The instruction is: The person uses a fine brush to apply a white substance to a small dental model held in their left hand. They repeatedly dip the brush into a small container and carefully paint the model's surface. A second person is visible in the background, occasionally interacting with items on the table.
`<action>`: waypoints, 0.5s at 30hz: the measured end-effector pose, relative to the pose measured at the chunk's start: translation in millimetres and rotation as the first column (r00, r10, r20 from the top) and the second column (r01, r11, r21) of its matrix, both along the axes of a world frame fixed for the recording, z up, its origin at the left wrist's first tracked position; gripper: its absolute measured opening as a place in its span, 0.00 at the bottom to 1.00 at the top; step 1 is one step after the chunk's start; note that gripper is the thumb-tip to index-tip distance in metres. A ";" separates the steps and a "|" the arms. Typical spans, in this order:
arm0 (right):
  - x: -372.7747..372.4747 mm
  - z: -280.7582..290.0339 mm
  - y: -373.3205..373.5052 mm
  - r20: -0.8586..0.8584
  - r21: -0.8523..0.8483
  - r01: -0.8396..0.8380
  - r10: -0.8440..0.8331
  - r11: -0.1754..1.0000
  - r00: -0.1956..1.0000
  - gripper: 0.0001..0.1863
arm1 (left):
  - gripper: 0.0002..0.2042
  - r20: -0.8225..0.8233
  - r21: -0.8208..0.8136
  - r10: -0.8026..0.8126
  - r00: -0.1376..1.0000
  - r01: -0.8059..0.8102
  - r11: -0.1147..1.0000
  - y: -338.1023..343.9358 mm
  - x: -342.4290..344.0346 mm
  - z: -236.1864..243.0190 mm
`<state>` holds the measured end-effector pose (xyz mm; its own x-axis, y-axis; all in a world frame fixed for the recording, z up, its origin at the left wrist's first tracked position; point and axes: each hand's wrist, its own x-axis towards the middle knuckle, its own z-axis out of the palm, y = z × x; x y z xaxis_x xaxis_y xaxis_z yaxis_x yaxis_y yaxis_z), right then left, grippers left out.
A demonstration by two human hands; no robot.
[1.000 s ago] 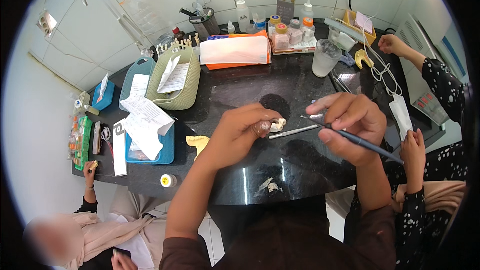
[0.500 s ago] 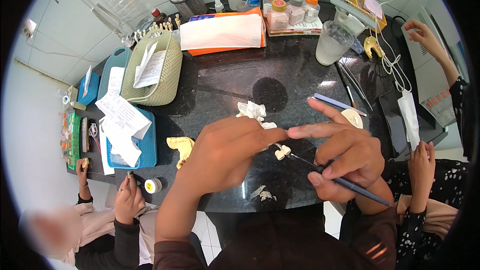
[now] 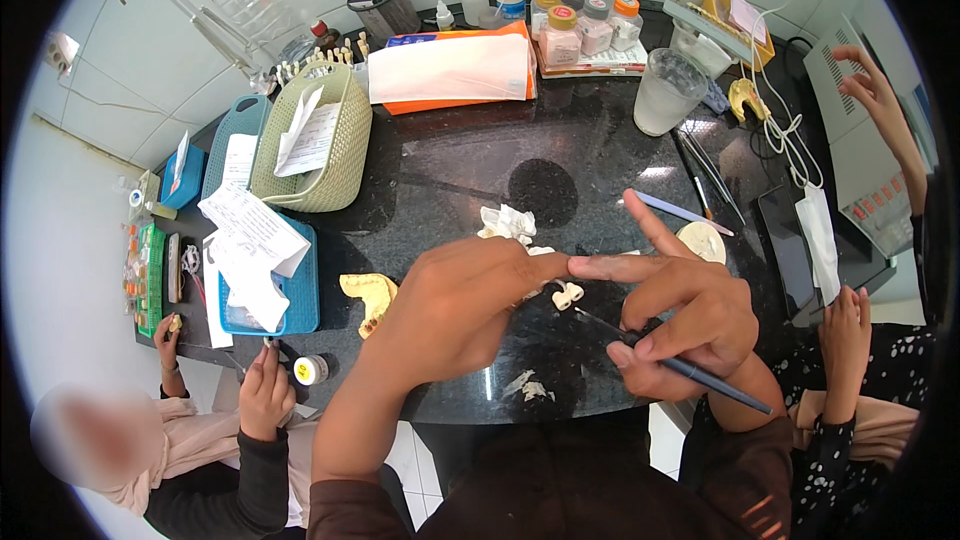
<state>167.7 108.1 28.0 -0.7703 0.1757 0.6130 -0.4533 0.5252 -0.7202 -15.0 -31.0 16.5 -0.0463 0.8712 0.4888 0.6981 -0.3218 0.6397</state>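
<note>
My left hand (image 3: 455, 305) is closed, fingers curled. Just off its fingertips, small cream dental crowns (image 3: 567, 295) sit on a bit of metal, mostly hidden by the fingers. My right hand (image 3: 695, 315) grips a thin-tipped modelling tool (image 3: 715, 384) with a dark handle. Its tip points at the crowns, slightly apart from them. My right hand's outstretched finger touches my left fingertip. Left of my left hand lies a yellow dental cast (image 3: 366, 298). Beyond my hands is crumpled tissue (image 3: 508, 224); a round pale piece (image 3: 702, 242) lies partly behind my right hand.
Baskets (image 3: 335, 175) and papers stand left, powder jars (image 3: 561, 38) and a cloudy cup (image 3: 668, 90) at the back. Brushes and tweezers (image 3: 712, 175) lie right. One person's hand (image 3: 266, 390) works at lower left; another's hand (image 3: 846, 325) is at right.
The tool tip has drawn back a little from the crowns, which are turned slightly. My right hand's raised finger points up more. The co-worker's hand at upper right has shifted right.
</note>
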 end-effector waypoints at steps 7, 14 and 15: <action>-0.9 -1.0 -1.5 0.012 0.039 0.014 -0.015 0.999 1.000 0.16 | 0.19 -0.024 -0.011 0.007 1.000 -0.008 1.000 -1.3 -0.6 0.2; -2.0 -1.0 -3.3 0.014 0.088 0.047 -0.049 0.995 0.999 0.16 | 0.20 -0.041 0.031 0.008 0.999 -0.006 1.000 -0.8 -0.9 -2.6; -1.9 0.1 -3.6 0.017 0.094 0.051 -0.053 0.994 0.998 0.15 | 0.21 -0.040 0.026 0.007 0.999 -0.006 1.000 -1.1 -0.9 -2.1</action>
<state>165.8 104.5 28.1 -0.7736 0.1581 0.6137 -0.4102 0.6133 -0.6750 -15.9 -32.1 14.5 -0.0320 0.8578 0.5130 0.7249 -0.3335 0.6028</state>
